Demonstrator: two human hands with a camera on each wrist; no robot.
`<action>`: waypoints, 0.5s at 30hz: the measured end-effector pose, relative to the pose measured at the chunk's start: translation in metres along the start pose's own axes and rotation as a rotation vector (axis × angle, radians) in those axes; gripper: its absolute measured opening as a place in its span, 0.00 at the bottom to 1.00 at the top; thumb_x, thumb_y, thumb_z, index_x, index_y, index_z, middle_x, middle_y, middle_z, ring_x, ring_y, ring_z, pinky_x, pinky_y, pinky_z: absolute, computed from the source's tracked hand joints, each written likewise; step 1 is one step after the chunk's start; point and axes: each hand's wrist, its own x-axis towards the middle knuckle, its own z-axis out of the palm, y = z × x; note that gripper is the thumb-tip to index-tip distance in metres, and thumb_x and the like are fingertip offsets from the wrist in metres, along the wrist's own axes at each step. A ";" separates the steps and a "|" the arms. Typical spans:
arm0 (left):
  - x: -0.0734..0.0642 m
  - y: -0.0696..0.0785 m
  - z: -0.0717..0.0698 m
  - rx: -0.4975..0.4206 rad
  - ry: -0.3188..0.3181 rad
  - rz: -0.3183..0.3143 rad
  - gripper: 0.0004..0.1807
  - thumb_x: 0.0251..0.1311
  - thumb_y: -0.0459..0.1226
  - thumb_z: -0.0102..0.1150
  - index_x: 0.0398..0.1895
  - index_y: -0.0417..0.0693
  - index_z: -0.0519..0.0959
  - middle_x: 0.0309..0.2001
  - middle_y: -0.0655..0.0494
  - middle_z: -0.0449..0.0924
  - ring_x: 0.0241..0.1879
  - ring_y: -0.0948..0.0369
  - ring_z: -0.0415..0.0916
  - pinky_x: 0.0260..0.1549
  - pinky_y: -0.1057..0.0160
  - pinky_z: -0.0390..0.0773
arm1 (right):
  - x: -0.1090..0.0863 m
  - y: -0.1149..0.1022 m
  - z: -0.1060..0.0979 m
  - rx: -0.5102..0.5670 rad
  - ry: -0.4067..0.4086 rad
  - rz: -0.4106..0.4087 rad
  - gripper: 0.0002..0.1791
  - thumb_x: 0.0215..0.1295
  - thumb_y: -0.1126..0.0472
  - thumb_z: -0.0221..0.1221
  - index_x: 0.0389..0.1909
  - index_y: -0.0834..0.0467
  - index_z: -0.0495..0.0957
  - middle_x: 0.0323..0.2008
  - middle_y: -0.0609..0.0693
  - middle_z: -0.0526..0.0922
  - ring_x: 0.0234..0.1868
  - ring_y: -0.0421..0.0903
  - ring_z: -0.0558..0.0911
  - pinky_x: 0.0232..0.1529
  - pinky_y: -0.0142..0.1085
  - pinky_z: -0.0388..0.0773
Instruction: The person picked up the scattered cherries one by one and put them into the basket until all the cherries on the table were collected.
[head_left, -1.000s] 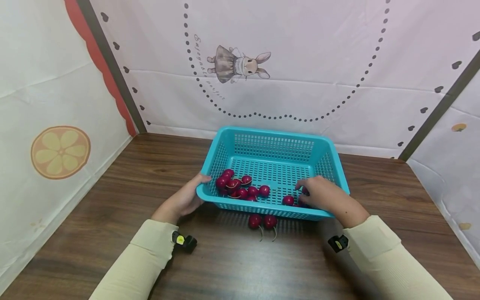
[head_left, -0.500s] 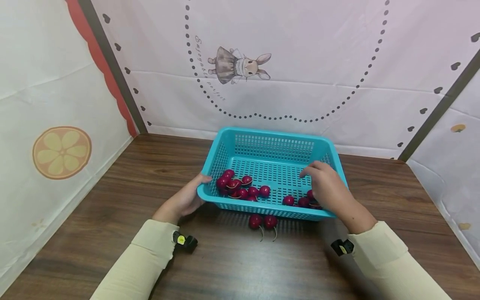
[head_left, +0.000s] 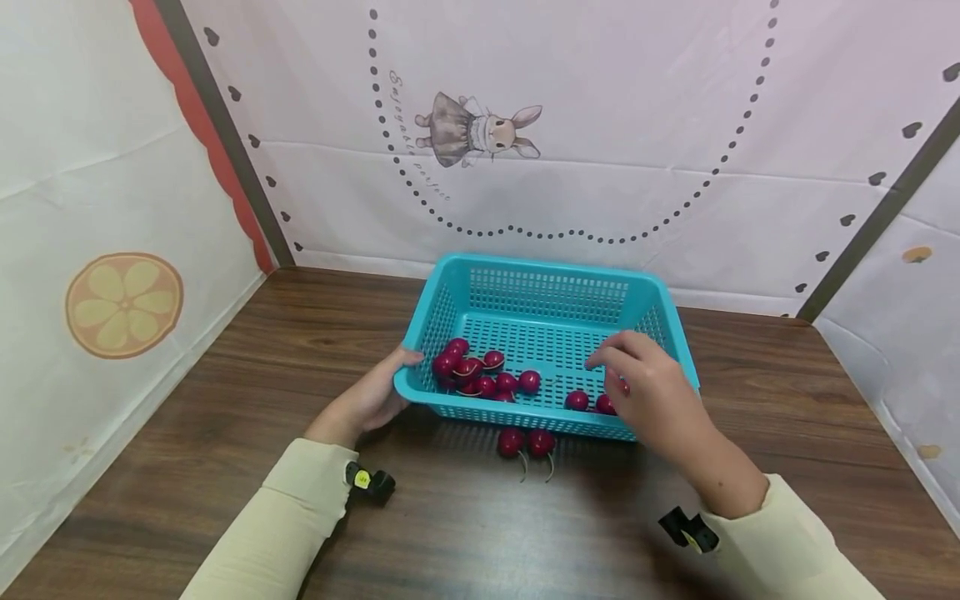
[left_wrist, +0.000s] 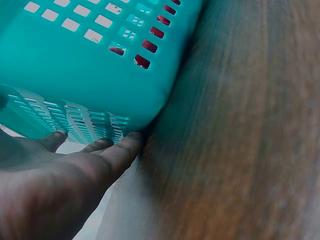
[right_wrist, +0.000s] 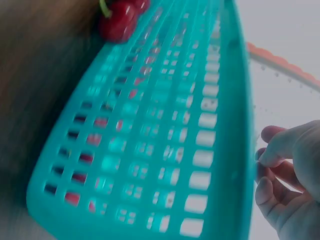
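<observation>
A turquoise plastic basket (head_left: 540, 265) sits on the table with cherries inside. My left hand (head_left: 375, 396) grips its left front corner, thumb over the rim; the left wrist view shows the fingers (left_wrist: 117, 155) against the outer wall. Most of the cherries (head_left: 468, 371) lie heaped in the left part. A few more, such as one cherry (head_left: 577, 401), are near the front right. Over the right front rim hangs my right hand (head_left: 652, 396), fingers loosely bent; in the right wrist view its fingertips (right_wrist: 265, 195) show no fruit between them. It hides part of the right-hand cherries.
Two stemmed cherries (head_left: 525, 443) lie on the wooden table (head_left: 480, 533) just in front of the basket. A white printed cloth wall (head_left: 600, 100) rises close behind, with cloth sides at left and right.
My right hand has lifted from the cherries at the basket's front right and drawn back toward the front rim. My left hand stays on the corner; the basket has hardly moved.
</observation>
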 end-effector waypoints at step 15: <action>0.001 -0.001 0.000 0.008 -0.009 0.012 0.37 0.74 0.46 0.31 0.80 0.59 0.31 0.80 0.45 0.38 0.77 0.39 0.45 0.71 0.36 0.55 | -0.020 -0.051 0.016 0.094 -0.032 -0.201 0.15 0.46 0.76 0.72 0.35 0.58 0.87 0.37 0.49 0.83 0.41 0.43 0.82 0.42 0.35 0.86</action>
